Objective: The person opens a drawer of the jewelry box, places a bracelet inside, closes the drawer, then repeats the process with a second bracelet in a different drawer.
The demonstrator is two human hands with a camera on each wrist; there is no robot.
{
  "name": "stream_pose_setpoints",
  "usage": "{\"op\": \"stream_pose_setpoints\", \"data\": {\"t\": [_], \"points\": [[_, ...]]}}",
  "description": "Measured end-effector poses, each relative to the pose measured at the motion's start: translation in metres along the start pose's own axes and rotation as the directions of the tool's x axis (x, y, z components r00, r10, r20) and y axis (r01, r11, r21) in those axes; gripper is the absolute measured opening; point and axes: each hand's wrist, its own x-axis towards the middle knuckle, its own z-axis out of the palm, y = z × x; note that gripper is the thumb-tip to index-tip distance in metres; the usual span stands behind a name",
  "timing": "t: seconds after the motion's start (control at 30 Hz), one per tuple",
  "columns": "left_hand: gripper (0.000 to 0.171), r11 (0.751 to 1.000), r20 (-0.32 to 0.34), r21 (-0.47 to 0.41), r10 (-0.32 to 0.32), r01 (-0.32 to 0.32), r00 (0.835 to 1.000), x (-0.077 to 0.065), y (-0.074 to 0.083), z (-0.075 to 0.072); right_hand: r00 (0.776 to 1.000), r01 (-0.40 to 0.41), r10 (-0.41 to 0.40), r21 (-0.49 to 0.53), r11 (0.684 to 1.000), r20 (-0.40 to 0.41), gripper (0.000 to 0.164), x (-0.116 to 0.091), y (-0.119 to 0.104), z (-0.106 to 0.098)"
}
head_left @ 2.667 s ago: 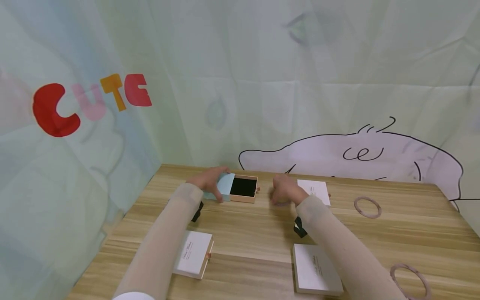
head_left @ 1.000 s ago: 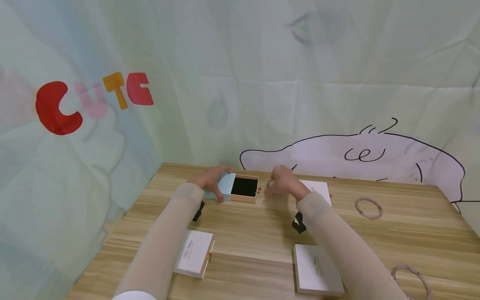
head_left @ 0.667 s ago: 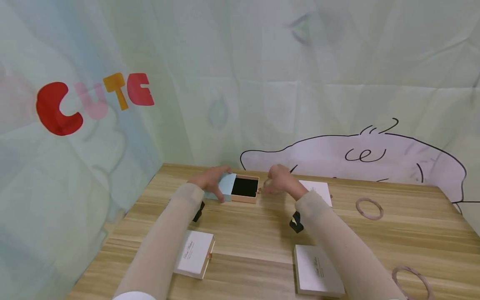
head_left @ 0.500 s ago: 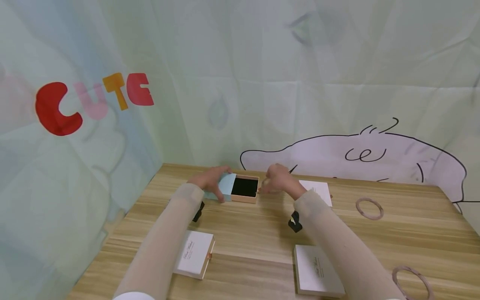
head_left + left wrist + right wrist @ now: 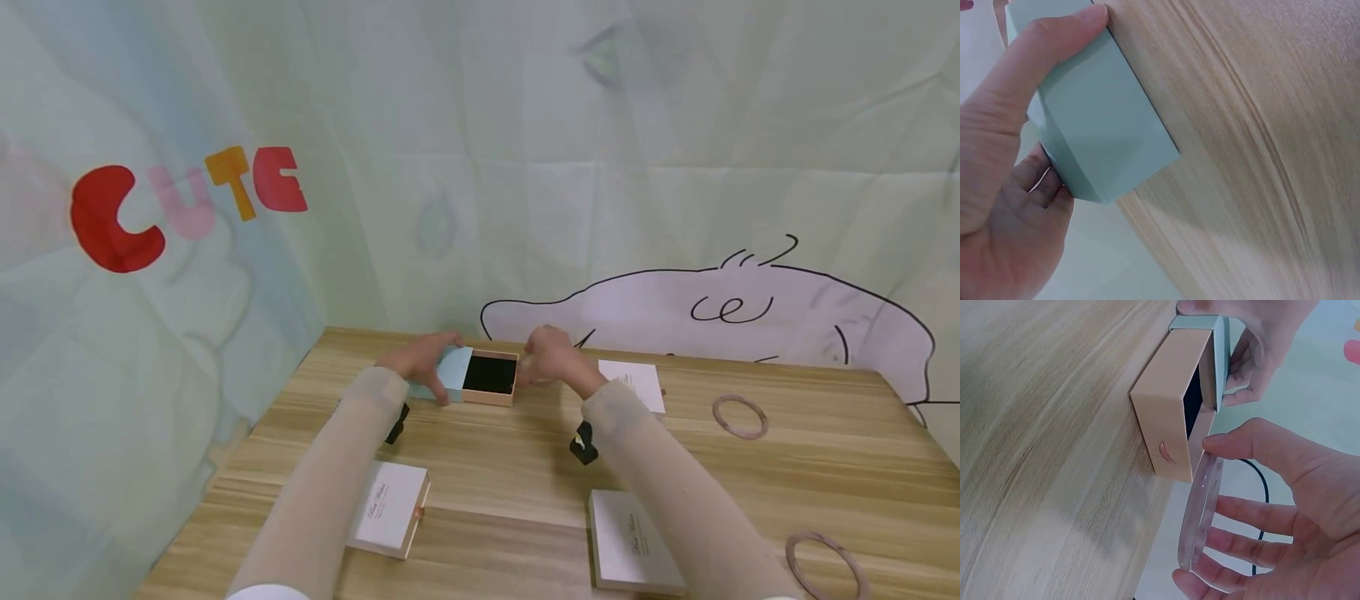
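A light blue box sleeve point(image 5: 453, 372) lies at the back left of the table, with its peach drawer point(image 5: 487, 399) slid partly out to the right. Inside the drawer shows a black lining point(image 5: 489, 375). My left hand point(image 5: 415, 360) grips the sleeve, thumb on one side and fingers on the other. My right hand point(image 5: 553, 358) pinches a translucent, purplish bangle point(image 5: 1197, 515) between thumb and fingers. In the right wrist view the bangle stands edge-on, right at the drawer's end wall, which has a small ribbon tab point(image 5: 1166, 453).
White lettered boxes lie around: one at front left point(image 5: 388, 507), another white box point(image 5: 626, 542) at front centre, and a third white box point(image 5: 632, 381) behind the right wrist. To the right lie a bangle point(image 5: 717, 414) and a nearer bangle point(image 5: 823, 540). A printed curtain point(image 5: 525, 208) hangs behind.
My right hand has lifted the bangle from the table beside the white box and moved it left to the drawer's end. My left hand has stayed on the sleeve.
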Motion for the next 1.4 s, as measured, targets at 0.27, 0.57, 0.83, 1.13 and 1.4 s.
{"op": "stream_pose_setpoints", "data": {"t": [0.27,0.57,0.83,1.13,1.4], "points": [[0.094,1.000,0.000,0.003,-0.008,0.008,1.000,-0.001,-0.001,0.000,1.000,0.029,-0.029,-0.002,1.000,-0.010,0.051,0.007,-0.004,0.005],[0.095,1.000,-0.012,-0.002,-0.020,0.020,1.000,0.001,-0.003,0.002,0.999,0.029,-0.027,0.047,0.999,-0.023,0.048,0.007,-0.014,0.008],[0.096,1.000,-0.004,-0.014,-0.024,0.024,1.000,0.002,-0.003,0.002,0.999,0.049,-0.047,0.090,0.995,-0.027,0.048,0.012,-0.015,0.012],[0.093,1.000,-0.002,-0.001,-0.014,0.014,1.000,0.003,-0.002,0.001,0.998,0.055,-0.053,0.097,0.994,-0.027,0.047,0.014,-0.020,0.019],[0.091,1.000,-0.008,0.009,-0.002,0.002,1.000,0.004,-0.004,0.003,0.996,0.081,-0.078,0.070,0.994,-0.046,0.045,0.017,-0.026,0.025]]}}
